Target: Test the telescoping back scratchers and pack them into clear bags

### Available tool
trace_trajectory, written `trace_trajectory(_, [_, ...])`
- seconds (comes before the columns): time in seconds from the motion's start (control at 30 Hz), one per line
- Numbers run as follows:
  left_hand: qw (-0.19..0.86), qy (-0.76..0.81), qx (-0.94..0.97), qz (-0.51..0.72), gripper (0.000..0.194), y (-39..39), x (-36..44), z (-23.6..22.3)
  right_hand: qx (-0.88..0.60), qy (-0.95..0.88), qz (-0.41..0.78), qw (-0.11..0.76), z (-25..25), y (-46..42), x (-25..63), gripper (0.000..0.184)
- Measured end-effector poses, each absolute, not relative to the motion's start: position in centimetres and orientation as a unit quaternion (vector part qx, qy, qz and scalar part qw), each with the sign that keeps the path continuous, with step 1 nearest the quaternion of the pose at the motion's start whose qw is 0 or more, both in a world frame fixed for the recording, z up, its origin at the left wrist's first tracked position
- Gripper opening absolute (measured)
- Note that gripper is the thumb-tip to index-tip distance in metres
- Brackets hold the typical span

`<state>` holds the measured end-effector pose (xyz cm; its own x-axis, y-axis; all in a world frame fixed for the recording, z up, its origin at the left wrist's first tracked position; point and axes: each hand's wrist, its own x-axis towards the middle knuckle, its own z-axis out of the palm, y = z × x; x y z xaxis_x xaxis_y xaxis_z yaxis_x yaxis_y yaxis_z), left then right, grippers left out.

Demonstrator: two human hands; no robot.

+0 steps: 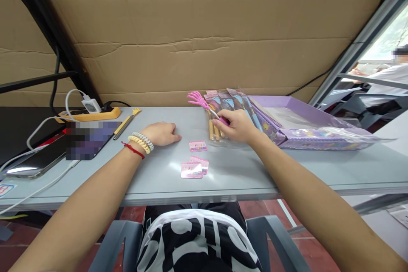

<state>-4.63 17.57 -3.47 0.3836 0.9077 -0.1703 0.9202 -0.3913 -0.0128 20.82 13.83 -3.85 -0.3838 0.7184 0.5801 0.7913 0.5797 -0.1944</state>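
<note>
My right hand (234,125) is closed round the handle of a pink back scratcher (198,99) with a hand-shaped head and a metal shaft. Its head points up and to the left, above clear-bagged back scratchers (217,129) with blue and yellow parts. On the grey table, palm down, rests my left hand (162,133), its thumb apart from the loosely bent fingers and nothing visible in it. Between the hands lie small pink cards: one card (198,146) alone, and another card (191,170) overlapping a third. A yellow back scratcher (126,124) lies just left of my left hand.
A purple box (321,139) with plastic wrap stands open at the right. Phones (36,159), white cables and a yellow power strip (92,114) occupy the left side. A cardboard wall (204,29) rises behind the table. Another person (389,78) is at the far right.
</note>
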Motion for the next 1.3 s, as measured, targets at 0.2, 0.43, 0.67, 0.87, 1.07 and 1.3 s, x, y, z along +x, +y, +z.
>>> trace_trajectory(0.2, [0.040,0.552,0.829,-0.074,0.052,17.6,-4.6,-3.5,-0.460,-0.826,-0.051,0.322,-3.2,13.3,21.0,0.030])
trace_trajectory(0.43, [0.028,0.443,0.894,0.056,0.042,17.0,-4.0,-3.4,-0.455,-0.827,-0.001,0.330,-3.0,13.2,20.4,0.033])
trace_trajectory(0.67, [0.030,0.340,0.924,0.172,0.039,15.6,-3.2,-2.8,-0.411,-0.756,0.226,0.456,-3.0,12.7,19.9,0.046])
trace_trajectory(0.87, [0.025,0.334,0.919,0.207,0.042,15.1,-2.9,-2.8,-0.321,-0.692,0.416,0.495,-3.5,12.9,19.2,0.037])
trace_trajectory(1.07, [0.009,0.275,0.947,0.167,0.036,14.9,-2.0,-3.8,-0.283,-0.685,0.467,0.482,-4.1,13.0,18.4,0.038])
trace_trajectory(1.3, [-0.071,0.288,0.917,0.265,0.039,15.0,-2.2,-3.7,-0.337,-0.821,0.153,0.434,-3.2,13.2,20.2,0.029])
